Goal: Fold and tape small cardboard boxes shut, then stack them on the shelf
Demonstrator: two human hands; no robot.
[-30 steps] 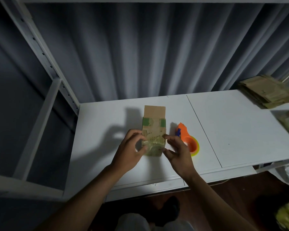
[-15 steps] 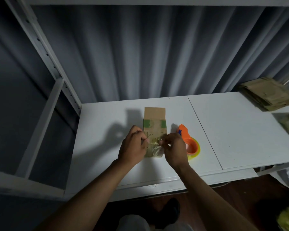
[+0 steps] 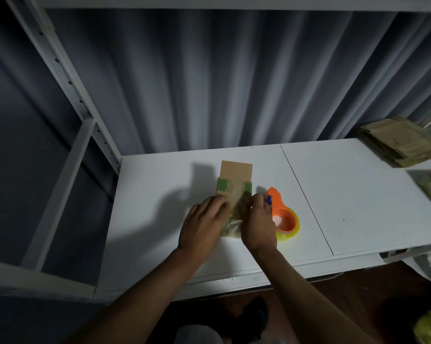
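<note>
grey curtain [image 3: 209, 83] behind, dark floor [image 3: 346, 301]

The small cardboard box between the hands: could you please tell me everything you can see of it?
The small cardboard box is brown, with green patches near its far corners, and lies flat on the white shelf. A plain flap stands open at its far end; the near end looks glossy, seemingly taped. The left hand and right hand rest on its sides. The orange tape dispenser lies beside it.
</note>
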